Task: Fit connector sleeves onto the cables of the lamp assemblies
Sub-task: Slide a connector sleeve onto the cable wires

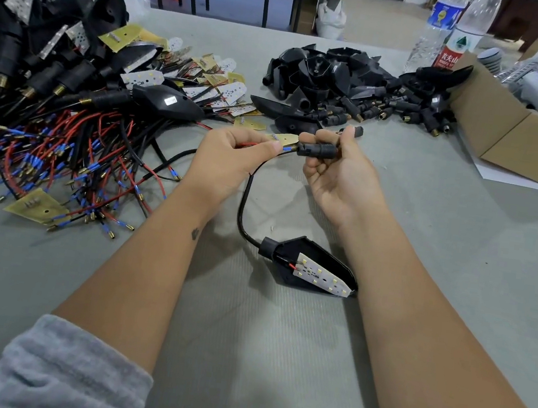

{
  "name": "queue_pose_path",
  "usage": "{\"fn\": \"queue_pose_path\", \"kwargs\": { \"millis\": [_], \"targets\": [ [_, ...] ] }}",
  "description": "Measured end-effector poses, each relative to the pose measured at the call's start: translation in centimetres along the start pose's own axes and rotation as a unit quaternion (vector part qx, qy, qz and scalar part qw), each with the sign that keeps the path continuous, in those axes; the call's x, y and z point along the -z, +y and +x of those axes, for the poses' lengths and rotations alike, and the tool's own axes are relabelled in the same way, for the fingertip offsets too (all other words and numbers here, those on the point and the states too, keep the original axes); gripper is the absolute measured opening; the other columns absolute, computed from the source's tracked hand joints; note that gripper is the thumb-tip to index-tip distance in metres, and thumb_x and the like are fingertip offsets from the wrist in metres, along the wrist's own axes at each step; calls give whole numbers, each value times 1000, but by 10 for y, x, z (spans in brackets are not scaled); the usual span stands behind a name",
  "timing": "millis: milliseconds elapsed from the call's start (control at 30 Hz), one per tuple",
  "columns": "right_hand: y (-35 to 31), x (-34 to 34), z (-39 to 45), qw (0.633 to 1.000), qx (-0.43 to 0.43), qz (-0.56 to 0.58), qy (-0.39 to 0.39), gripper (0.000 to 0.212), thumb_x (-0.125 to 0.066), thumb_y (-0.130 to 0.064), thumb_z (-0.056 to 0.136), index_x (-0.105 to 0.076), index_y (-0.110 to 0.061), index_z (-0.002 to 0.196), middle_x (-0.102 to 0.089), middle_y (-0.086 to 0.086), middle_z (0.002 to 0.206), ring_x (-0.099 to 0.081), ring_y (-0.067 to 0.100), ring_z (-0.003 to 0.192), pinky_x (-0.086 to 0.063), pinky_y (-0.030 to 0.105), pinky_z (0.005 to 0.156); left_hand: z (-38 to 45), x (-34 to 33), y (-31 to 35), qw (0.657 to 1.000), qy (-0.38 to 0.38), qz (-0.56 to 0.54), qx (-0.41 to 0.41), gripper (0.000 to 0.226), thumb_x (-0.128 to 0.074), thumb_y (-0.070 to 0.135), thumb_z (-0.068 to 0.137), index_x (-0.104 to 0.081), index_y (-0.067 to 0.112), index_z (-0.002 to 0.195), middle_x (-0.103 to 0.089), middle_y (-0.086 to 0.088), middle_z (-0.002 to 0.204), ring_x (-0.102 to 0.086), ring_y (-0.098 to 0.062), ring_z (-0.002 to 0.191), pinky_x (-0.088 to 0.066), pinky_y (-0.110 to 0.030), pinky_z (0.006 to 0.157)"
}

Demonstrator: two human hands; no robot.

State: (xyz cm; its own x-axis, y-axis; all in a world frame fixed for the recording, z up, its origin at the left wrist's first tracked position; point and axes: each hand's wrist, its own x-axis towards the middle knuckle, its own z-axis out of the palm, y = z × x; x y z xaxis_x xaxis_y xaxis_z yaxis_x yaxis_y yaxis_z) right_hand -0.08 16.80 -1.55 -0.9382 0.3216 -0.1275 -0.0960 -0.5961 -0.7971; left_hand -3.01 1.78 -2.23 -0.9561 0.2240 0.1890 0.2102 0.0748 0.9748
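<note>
At mid-desk, the left hand pinched the wire ends while the right hand gripped a black sleeve, the 2 meeting. The cable looped down to the lamp between the forearms. Wired lamps crowded the left edge; housings, 2 bottles and a box lay beyond.

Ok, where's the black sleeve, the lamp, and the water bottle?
black sleeve (316, 149), head view, ribbed middle.
lamp (315, 270), head view, white LED board.
water bottle (441, 18), head view, blue label.
</note>
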Motion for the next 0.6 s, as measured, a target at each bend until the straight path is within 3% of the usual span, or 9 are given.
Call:
{"fn": "queue_pose_path", "kwargs": {
  "millis": [233, 600],
  "targets": [
    [0, 0, 0, 1000, -6, 22, -5, 48, -28, -36, 107, -56, -7, 83, -72, 10, 69, -55, 11, 52, -43, 16, 50, -2, 0, 2, 999, -30, -3, 11, 18, -71, 27, 85, -73, 23, 68, -37, 17, 43, -32, -1, 40, -28, -11, 42],
    [0, 1, 0, 998, -14, 51, -16, 48, -28, -36, 107, -56, -7, 82, -72, 11, 69, -61, 11, 50, -46, 16, 47, -1, -3, 1, 1000, -30, 7, 1, 24, -70, 28, 86, -73, 30, 62, -38, 17, 45, -35, 0, 43, -34, -9, 47]
  ]
}}
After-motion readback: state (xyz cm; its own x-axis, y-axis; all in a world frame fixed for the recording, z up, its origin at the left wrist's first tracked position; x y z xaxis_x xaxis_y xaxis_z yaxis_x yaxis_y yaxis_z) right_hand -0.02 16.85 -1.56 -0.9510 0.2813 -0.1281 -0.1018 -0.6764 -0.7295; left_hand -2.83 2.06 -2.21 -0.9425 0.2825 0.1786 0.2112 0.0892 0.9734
